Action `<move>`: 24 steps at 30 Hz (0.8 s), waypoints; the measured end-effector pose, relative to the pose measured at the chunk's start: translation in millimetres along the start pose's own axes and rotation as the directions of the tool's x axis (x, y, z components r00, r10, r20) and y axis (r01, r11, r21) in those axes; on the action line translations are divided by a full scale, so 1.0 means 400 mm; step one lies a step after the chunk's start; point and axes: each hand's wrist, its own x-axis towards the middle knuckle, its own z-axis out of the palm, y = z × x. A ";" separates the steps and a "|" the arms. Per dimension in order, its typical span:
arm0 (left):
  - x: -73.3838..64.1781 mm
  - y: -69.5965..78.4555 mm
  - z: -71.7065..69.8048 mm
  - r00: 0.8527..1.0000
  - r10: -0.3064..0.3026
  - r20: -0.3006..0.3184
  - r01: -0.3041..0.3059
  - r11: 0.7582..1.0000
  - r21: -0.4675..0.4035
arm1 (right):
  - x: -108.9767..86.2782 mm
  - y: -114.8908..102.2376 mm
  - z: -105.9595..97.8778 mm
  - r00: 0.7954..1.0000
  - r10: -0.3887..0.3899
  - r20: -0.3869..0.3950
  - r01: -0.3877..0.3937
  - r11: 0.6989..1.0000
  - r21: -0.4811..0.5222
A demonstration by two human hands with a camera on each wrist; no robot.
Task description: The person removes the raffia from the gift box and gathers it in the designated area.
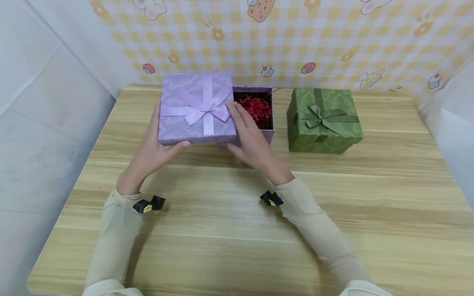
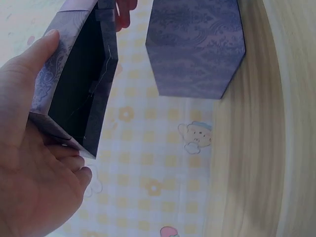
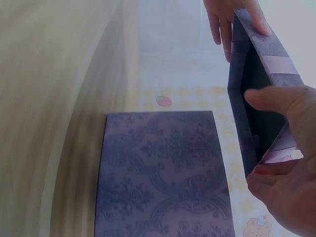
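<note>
Both hands hold a lilac damask-patterned gift box lid (image 1: pixel 194 98) with a ribbon bow, raised and shifted left of its box. My left hand (image 1: pixel 149 152) grips the lid's left end, thumb on the near side. At the right end my right hand (image 1: pixel 252 144) grips it, fingers on the top edge; in the right wrist view that thumb lies at the lid's open rim. The lid's dark hollow underside shows in the left wrist view. The matching purple box (image 1: pixel 267 135) stands uncovered on the table with red shredded paper (image 1: pixel 255 110) inside, its left part hidden behind the lid.
A green gift box (image 1: pixel 321 131) with a dark green bow stands closed to the right of the purple one. The wooden table (image 1: pixel 222 230) ends at a yellow checked cloth backdrop (image 1: pixel 237 41) behind the boxes. White sheeting hangs at both sides.
</note>
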 end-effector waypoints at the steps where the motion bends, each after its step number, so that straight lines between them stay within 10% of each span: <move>1: -0.001 -0.002 -0.005 1.000 -0.008 0.001 0.008 1.000 0.003 | 0.002 -0.002 0.003 1.000 -0.005 -0.010 0.005 1.000 0.004; 10: 0.001 -0.100 -0.051 0.994 -0.104 0.013 0.104 0.994 0.024 | 0.026 -0.025 0.017 0.999 -0.011 -0.042 0.012 1.000 0.022; 17: -0.009 -0.085 -0.105 0.989 -0.146 -0.027 0.147 0.988 0.051 | 0.069 -0.059 0.028 0.992 -0.024 -0.124 0.024 1.000 -0.005; 24: -0.016 -0.062 -0.114 0.982 -0.151 -0.109 0.163 0.981 0.109 | 0.084 -0.077 0.037 0.996 0.079 -0.037 -0.081 0.994 -0.069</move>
